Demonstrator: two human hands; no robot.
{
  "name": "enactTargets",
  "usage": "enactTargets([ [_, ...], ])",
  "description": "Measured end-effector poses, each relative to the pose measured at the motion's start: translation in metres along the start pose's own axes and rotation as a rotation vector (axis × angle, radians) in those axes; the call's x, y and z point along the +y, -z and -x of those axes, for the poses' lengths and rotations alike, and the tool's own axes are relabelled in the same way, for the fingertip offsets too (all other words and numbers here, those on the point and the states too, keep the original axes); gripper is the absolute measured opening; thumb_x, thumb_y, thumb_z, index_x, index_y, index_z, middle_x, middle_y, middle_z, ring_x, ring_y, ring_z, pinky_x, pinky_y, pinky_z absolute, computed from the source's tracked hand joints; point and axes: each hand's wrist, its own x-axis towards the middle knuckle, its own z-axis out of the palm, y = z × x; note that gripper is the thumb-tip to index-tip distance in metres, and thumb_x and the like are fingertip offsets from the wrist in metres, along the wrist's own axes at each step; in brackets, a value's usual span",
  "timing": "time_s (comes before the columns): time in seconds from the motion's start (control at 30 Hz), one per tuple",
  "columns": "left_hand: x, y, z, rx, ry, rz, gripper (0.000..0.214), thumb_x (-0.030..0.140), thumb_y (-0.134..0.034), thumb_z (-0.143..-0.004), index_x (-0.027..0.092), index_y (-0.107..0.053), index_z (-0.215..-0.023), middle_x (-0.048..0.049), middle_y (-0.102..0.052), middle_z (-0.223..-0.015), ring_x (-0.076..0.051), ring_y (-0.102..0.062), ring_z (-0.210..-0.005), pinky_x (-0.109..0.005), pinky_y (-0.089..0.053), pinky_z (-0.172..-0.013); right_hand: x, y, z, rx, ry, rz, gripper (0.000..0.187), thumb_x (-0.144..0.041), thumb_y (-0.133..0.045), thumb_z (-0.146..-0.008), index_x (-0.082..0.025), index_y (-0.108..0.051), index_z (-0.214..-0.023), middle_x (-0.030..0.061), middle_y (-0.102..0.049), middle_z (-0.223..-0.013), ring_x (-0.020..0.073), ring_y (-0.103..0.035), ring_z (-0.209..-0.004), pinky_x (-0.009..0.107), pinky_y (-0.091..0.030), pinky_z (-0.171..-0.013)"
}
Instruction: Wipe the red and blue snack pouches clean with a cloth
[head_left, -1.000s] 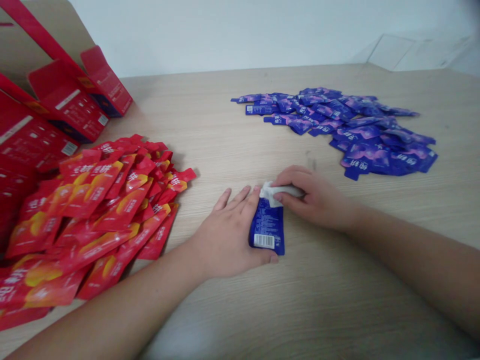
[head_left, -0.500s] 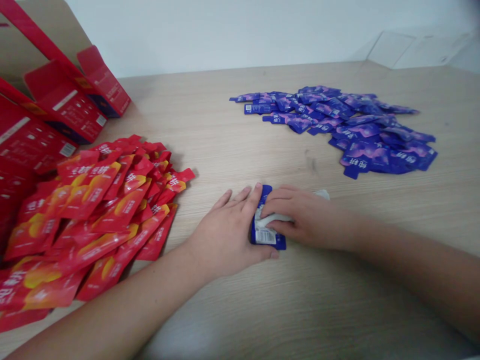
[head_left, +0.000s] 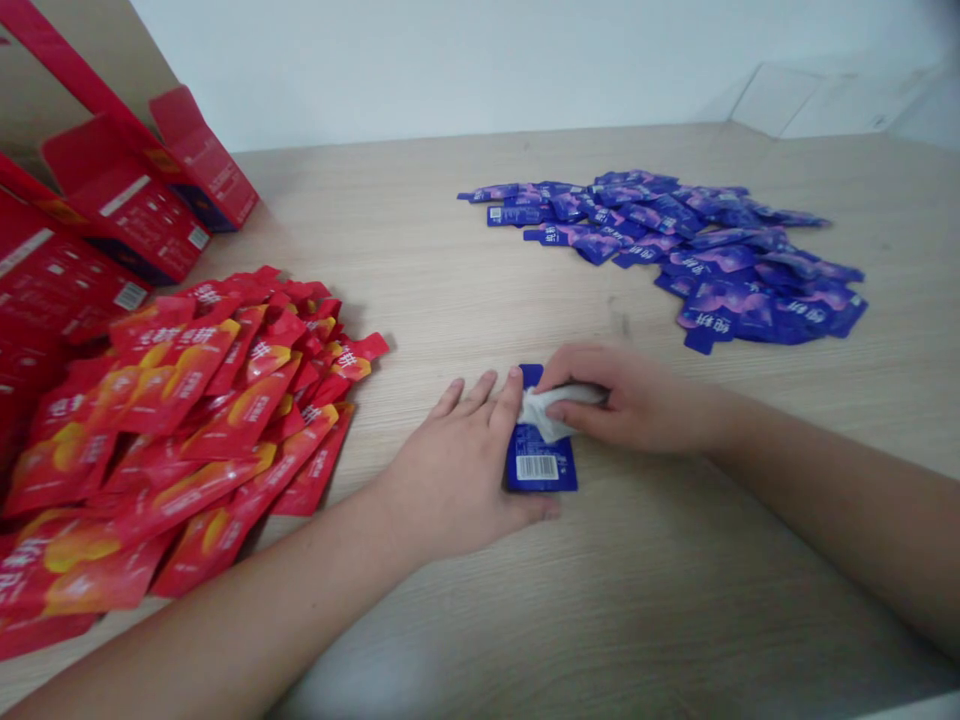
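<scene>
A blue sachet [head_left: 541, 462] lies flat on the wooden table [head_left: 480, 250], back side up with a barcode showing. My left hand [head_left: 457, 470] rests beside it, fingers stretched out, thumb and fingertips steadying its left edge. My right hand [head_left: 630, 400] is closed on a crumpled white cloth [head_left: 551, 408], pressed onto the upper part of the sachet.
A big heap of red sachets [head_left: 172, 420] covers the table's left side. Open red cartons [head_left: 112, 210] stand at the far left. A spread of blue sachets [head_left: 675, 250] lies at the back right. A pale wall runs behind the table.
My right hand has moved the white cloth along the blue sachet, down over it half a second ago and back up toward its top now. My left hand stays put.
</scene>
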Motion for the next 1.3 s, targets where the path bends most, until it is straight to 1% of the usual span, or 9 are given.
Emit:
enactTargets([
  [0.1,0.0,-0.003,-0.001,0.018,-0.006,0.023,0.12,0.075,-0.068,-0.088,0.002,-0.019,-0.17,-0.0273,-0.031,-0.175,-0.04,-0.033,-0.163,-0.058,-0.024,-0.134,-0.02,0.003,0.004,-0.276,0.051,-0.139,0.018,-0.027,-0.069,-0.101,-0.024,-0.074,-0.118,0.0049,-0.076,-0.118,0.0223,-0.071,-0.11,0.037,-0.057,-0.099],
  [0.2,0.0,-0.006,-0.002,0.038,-0.027,0.04,0.117,0.073,-0.067,-0.09,0.001,-0.02,-0.169,-0.0288,-0.034,-0.173,-0.038,-0.039,-0.161,-0.056,-0.026,-0.134,-0.029,0.002,0.004,-0.376,0.066,-0.109,0.019,-0.019,-0.071,-0.098,-0.027,-0.077,-0.114,0.0016,-0.078,-0.117,0.0227,-0.071,-0.115,0.037,-0.054,-0.106],
  [0.43,0.002,0.0,-0.002,0.035,-0.037,0.045,0.11,0.069,-0.072,-0.09,0.006,-0.027,-0.168,-0.0241,-0.039,-0.172,-0.037,-0.044,-0.158,-0.057,-0.029,-0.133,-0.029,-0.009,0.003,-0.296,0.109,0.027,0.017,-0.015,-0.069,-0.099,-0.025,-0.079,-0.109,0.0036,-0.079,-0.116,0.0246,-0.067,-0.124,0.043,-0.047,-0.117],
  [0.57,0.002,0.002,-0.002,0.041,-0.043,0.043,0.111,0.069,-0.072,-0.091,0.006,-0.025,-0.169,-0.0233,-0.041,-0.172,-0.036,-0.046,-0.157,-0.056,-0.03,-0.133,-0.025,-0.011,0.006,-0.233,0.087,0.091,0.018,-0.014,-0.069,-0.096,-0.024,-0.078,-0.108,0.0059,-0.078,-0.12,0.0262,-0.068,-0.123,0.045,-0.05,-0.114],
  [0.73,0.0,0.001,-0.002,0.072,-0.061,0.025,0.113,0.066,-0.071,-0.092,0.004,-0.017,-0.171,-0.0261,-0.044,-0.169,-0.036,-0.05,-0.154,-0.056,-0.031,-0.132,-0.006,-0.01,0.001,-0.115,0.041,0.201,0.019,-0.022,-0.063,-0.102,-0.025,-0.077,-0.116,0.0079,-0.076,-0.123,0.0268,-0.07,-0.116,0.045,-0.053,-0.106],
  [0.87,0.003,-0.002,-0.002,0.096,-0.066,0.008,0.11,0.064,-0.067,-0.095,0.003,-0.017,-0.171,-0.027,-0.048,-0.166,-0.036,-0.049,-0.155,-0.055,-0.031,-0.132,0.014,-0.009,-0.008,-0.046,-0.01,0.289,0.02,-0.029,-0.06,-0.104,-0.023,-0.075,-0.117,0.009,-0.076,-0.113,0.0287,-0.071,-0.11,0.046,-0.055,-0.101],
  [1.0,0.009,-0.008,0.001,0.126,-0.076,-0.02,0.104,0.054,-0.063,-0.095,0.003,-0.015,-0.171,-0.0301,-0.044,-0.168,-0.04,-0.043,-0.158,-0.059,-0.031,-0.13,0.031,-0.008,-0.012,0.125,-0.124,0.351,0.023,-0.032,-0.057,-0.104,-0.021,-0.074,-0.117,0.0124,-0.076,-0.117,0.0325,-0.071,-0.111,0.05,-0.056,-0.099],
  [1.13,0.012,-0.009,0.003,0.097,-0.145,-0.068,0.081,0.042,-0.058,-0.097,0.008,-0.036,-0.167,-0.0296,-0.047,-0.166,-0.047,-0.041,-0.157,-0.066,-0.031,-0.128,0.037,-0.006,-0.009,0.232,-0.243,0.352,0.026,-0.035,-0.055,-0.105,-0.022,-0.074,-0.118,0.0112,-0.079,-0.117,0.0325,-0.073,-0.109,0.049,-0.057,-0.097],
  [1.3,0.005,0.0,0.003,0.195,-0.138,0.01,0.048,0.029,-0.046,-0.103,0.01,-0.065,-0.143,-0.0188,-0.07,-0.144,-0.035,-0.067,-0.135,-0.052,-0.049,-0.118,0.028,-0.003,0.001,0.16,-0.184,0.392,0.033,-0.038,-0.057,-0.105,-0.021,-0.071,-0.13,0.0132,-0.076,-0.13,0.0325,-0.071,-0.119,0.05,-0.056,-0.105],
])
